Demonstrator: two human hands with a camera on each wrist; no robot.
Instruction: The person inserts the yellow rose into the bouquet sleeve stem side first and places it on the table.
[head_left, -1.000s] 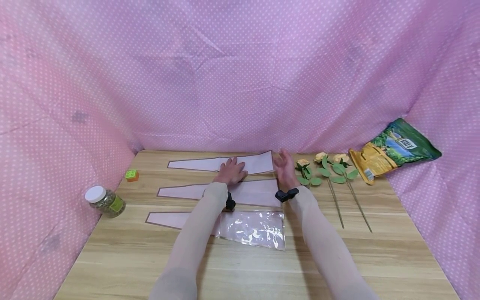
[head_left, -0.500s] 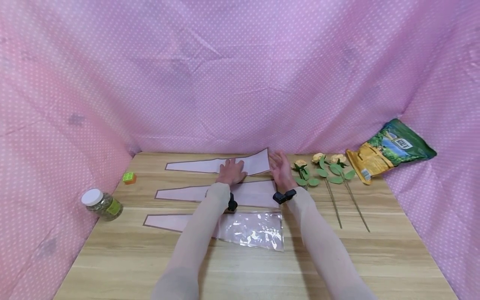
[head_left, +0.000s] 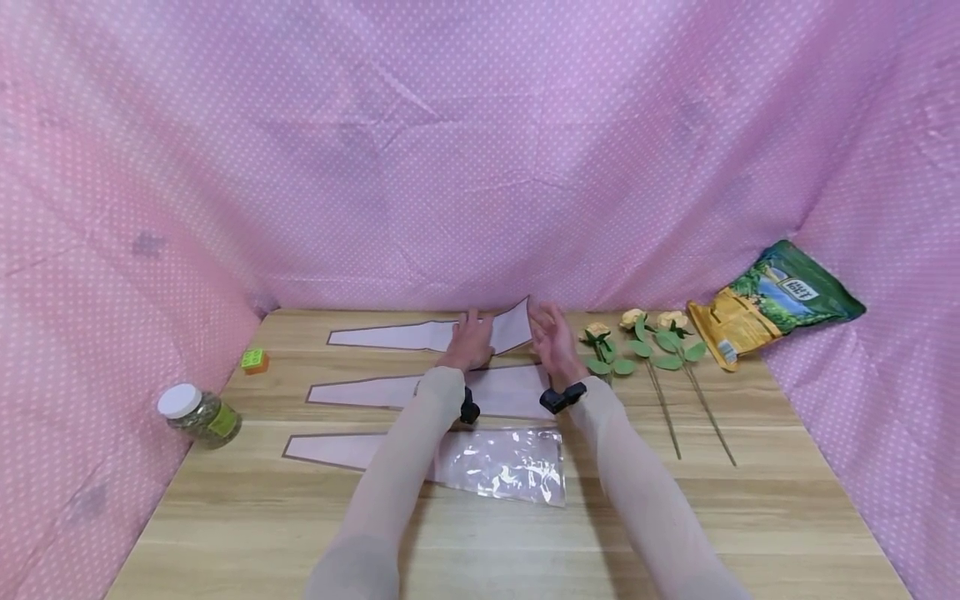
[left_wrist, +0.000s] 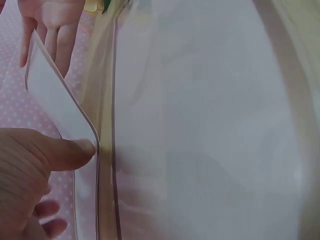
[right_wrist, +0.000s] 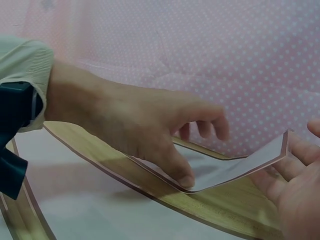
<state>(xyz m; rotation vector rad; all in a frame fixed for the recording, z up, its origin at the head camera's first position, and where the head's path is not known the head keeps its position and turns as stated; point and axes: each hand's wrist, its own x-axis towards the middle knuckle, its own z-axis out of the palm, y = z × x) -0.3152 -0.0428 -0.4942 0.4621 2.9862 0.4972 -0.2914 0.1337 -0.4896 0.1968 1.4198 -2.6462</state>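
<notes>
Three long, tapered pale flower sleeves with dark borders lie in rows. The far sleeve (head_left: 397, 337) has its wide right end bent upward. My left hand (head_left: 470, 340) rests over it; in the right wrist view its thumb (right_wrist: 180, 172) presses the near edge while the other fingers arch above. My right hand (head_left: 555, 342) is at the raised end, palm turned up, with extended fingers (right_wrist: 300, 152) behind and under the edge and the thumb apart. The middle sleeve (head_left: 517, 393) lies flat below both wrists. The near sleeve (head_left: 498, 462) has a shiny clear wide part.
Yellow roses (head_left: 671, 321) with green leaves lie right of the sleeves. A green and yellow bag (head_left: 772, 304) leans against the curtain at the far right. At left are a white-lidded jar (head_left: 201, 415) and a small green-orange block (head_left: 255, 361). A pink dotted curtain (head_left: 480, 167) encloses the table.
The far sleeve's right end has risen and bent up further as my right hand moved slightly left. My left hand has gone from lying flat to arched fingers.
</notes>
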